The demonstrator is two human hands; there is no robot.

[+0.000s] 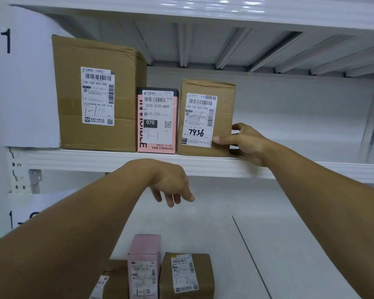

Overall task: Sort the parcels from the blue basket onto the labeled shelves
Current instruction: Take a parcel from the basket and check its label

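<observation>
Three parcels are stood in a row on the upper shelf [117, 161], a white ribbed metal board. At the left a large box [97, 93] of brown cardboard is set, its top corner creased, with a white printed label hand-marked "1-1". Next to it a pink carton [157, 120] with a black top is placed, touching or nearly touching its neighbours; its label reads "070-070-A80" and is also marked "1-1". At the right a small box [205, 118] of brown cardboard is stood upright, its label bearing "7936" in black marker.

The small box is gripped by the right hand [244, 142]: the thumb is laid across the lower front face and the fingers are wrapped round the right side. The left hand [171, 182] is held empty below the shelf edge, wrist bent, fingers slack and pointed downward.

On the lower shelf [289, 244], a smooth white surface, three more parcels are seen. A brown parcel [115, 279], partly cut off by the frame edge, is at the left. A tall pale pink carton [144, 266] marked "1-2" is in the middle. A brown paper-wrapped parcel [187, 275], also marked "1-2", is at the right.

Two white paper signs are fixed at the left upright: an upper sign [20, 83] ending in "-1", and a lower sign [24, 212], partly hidden by the left arm.
</observation>
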